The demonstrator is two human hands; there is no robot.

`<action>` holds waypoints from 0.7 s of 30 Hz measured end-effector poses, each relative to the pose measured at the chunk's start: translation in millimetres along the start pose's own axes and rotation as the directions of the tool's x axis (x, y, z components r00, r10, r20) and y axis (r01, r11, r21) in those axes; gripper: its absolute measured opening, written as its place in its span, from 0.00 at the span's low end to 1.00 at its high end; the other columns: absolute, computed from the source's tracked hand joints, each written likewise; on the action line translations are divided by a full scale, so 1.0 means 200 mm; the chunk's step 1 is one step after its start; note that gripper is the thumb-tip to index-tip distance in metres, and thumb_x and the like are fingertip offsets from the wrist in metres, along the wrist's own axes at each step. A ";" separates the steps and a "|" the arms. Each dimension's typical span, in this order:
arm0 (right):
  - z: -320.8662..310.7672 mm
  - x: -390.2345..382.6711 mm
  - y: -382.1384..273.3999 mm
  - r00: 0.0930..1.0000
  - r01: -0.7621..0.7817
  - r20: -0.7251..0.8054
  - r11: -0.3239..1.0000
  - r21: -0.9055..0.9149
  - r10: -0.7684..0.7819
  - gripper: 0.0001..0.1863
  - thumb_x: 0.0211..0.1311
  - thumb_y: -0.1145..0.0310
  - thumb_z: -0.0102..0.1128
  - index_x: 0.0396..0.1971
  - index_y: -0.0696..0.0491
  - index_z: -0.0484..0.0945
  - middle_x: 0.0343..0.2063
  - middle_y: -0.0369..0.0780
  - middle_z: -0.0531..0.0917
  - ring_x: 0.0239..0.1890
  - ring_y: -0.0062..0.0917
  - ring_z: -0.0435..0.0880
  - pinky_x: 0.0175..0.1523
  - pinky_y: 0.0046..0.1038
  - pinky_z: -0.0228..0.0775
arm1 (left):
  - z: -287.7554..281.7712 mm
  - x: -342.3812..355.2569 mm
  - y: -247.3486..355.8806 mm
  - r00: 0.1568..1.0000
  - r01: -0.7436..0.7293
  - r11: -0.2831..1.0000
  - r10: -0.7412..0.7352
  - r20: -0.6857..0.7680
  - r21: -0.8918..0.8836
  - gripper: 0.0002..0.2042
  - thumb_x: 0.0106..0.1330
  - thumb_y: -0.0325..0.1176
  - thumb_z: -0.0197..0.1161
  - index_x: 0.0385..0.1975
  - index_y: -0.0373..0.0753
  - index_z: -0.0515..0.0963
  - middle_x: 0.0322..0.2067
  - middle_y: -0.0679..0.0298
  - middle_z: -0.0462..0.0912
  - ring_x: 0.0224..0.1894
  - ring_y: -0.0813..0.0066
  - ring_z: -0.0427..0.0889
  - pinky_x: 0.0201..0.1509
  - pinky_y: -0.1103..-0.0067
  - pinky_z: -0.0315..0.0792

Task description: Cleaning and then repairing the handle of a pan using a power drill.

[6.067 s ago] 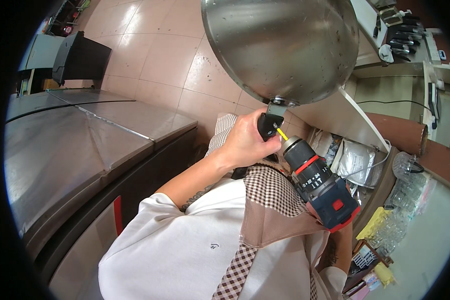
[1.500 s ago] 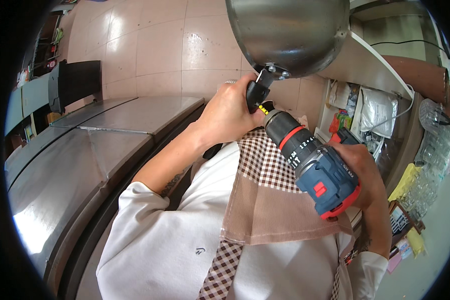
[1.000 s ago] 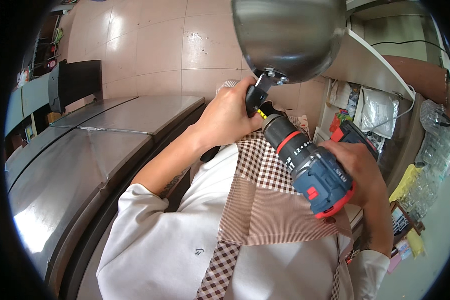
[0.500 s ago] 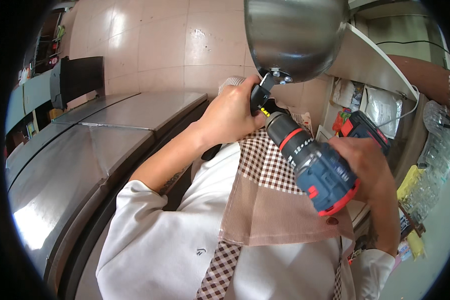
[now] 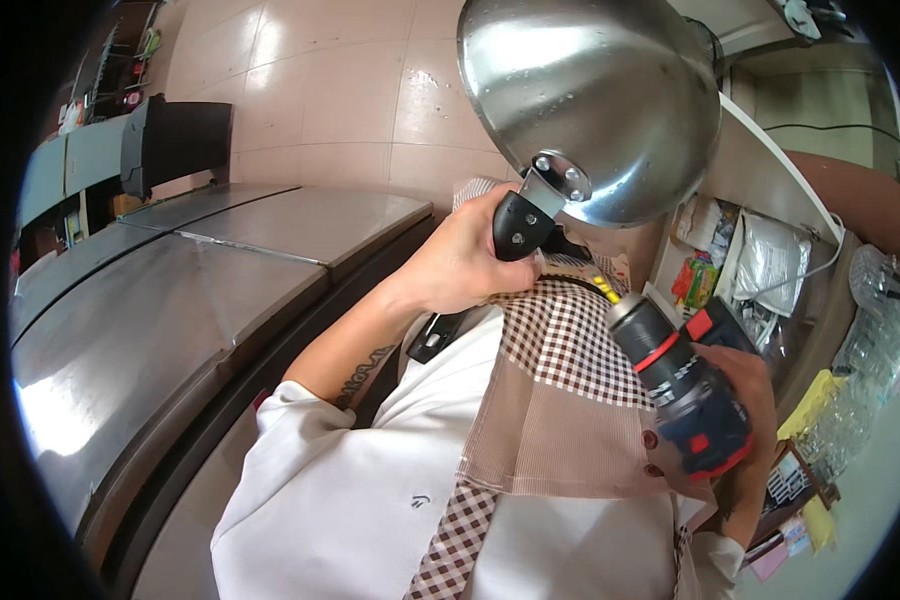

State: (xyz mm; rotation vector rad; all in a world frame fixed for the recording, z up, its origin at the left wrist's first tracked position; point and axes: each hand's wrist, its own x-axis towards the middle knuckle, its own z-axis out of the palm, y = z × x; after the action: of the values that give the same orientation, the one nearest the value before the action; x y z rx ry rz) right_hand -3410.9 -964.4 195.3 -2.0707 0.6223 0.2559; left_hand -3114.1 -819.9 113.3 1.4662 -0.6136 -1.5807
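A shiny steel wok (image 5: 600, 100) hangs in front of me, its rounded outside toward me. Rivets fix a bracket to its wall, and from this comes a short black handle (image 5: 520, 227). My left hand (image 5: 458, 255) is wrapped round that handle. In my right hand (image 5: 745, 390) is a blue and black cordless drill (image 5: 675, 375) with red trim. A yellow bit (image 5: 606, 290) sits in its chuck, pointing up and left, apart from the handle. By my left forearm, a black piece with a hole (image 5: 437, 338) lies against my lap, partly hidden.
A metal-topped counter (image 5: 170, 310) runs along my left, with a dark bin-like box (image 5: 180, 145) beyond it. At right stand an open drawer or cabinet with plastic packets (image 5: 770, 260) and a heap of clear plastic (image 5: 850, 400). Tiled floor (image 5: 340, 90) lies ahead.
The drill has moved right and down, its bit coming away from the handle. The wok has turned and come closer, showing more of the riveted bracket and handle.
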 end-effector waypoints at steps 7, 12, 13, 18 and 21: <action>0.12 -0.20 0.21 0.956 -0.193 -0.169 0.948 0.252 0.240 0.08 0.55 0.73 0.62 0.32 0.61 0.79 0.25 0.42 0.83 0.25 0.26 0.82 0.31 0.30 0.74 | -0.04 0.01 -0.02 0.996 -0.007 0.982 -0.009 -0.084 -0.189 0.24 0.56 0.21 0.60 0.55 0.34 0.64 0.20 0.70 0.70 0.11 0.86 0.63 0.13 0.84 0.58; 0.36 -0.33 0.50 0.950 -0.156 -0.293 0.975 -0.159 0.104 0.10 0.53 0.71 0.65 0.35 0.57 0.79 0.27 0.45 0.82 0.30 0.34 0.82 0.36 0.35 0.73 | -0.07 -0.08 -0.05 0.986 0.025 0.928 -0.084 -0.142 -0.372 0.13 0.68 0.35 0.56 0.47 0.36 0.66 0.19 0.68 0.68 0.11 0.87 0.60 0.12 0.85 0.57; 0.38 -0.34 0.50 0.919 0.059 -0.309 0.863 -0.502 -0.243 0.11 0.53 0.71 0.66 0.37 0.55 0.79 0.29 0.45 0.81 0.32 0.37 0.81 0.38 0.37 0.73 | -0.07 -0.08 -0.04 0.982 0.050 0.896 -0.124 -0.140 -0.441 0.16 0.71 0.42 0.55 0.47 0.36 0.66 0.19 0.67 0.68 0.10 0.86 0.59 0.11 0.85 0.57; 0.49 -0.34 0.49 0.936 -0.223 -0.330 0.935 -0.275 0.126 0.12 0.54 0.69 0.67 0.38 0.55 0.79 0.37 0.46 0.81 0.41 0.42 0.80 0.45 0.41 0.72 | -0.07 -0.05 -0.07 0.994 0.023 0.835 -0.078 -0.078 -0.550 0.18 0.73 0.48 0.51 0.47 0.38 0.66 0.19 0.65 0.69 0.10 0.84 0.60 0.10 0.85 0.57; 0.47 -0.26 0.40 0.891 -0.343 -0.342 0.936 -0.082 0.297 0.13 0.55 0.67 0.67 0.39 0.56 0.79 0.39 0.46 0.82 0.43 0.42 0.80 0.46 0.41 0.72 | -0.06 0.03 -0.08 0.980 0.071 0.923 -0.135 -0.144 -0.379 0.13 0.72 0.43 0.51 0.45 0.40 0.66 0.18 0.65 0.69 0.10 0.83 0.60 0.10 0.84 0.55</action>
State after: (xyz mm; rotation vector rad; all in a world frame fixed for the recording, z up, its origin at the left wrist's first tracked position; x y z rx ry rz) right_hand -3492.1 -904.0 107.7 -2.1560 1.1858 0.1481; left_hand -3107.1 -813.5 94.4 1.3391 -0.1266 -1.5329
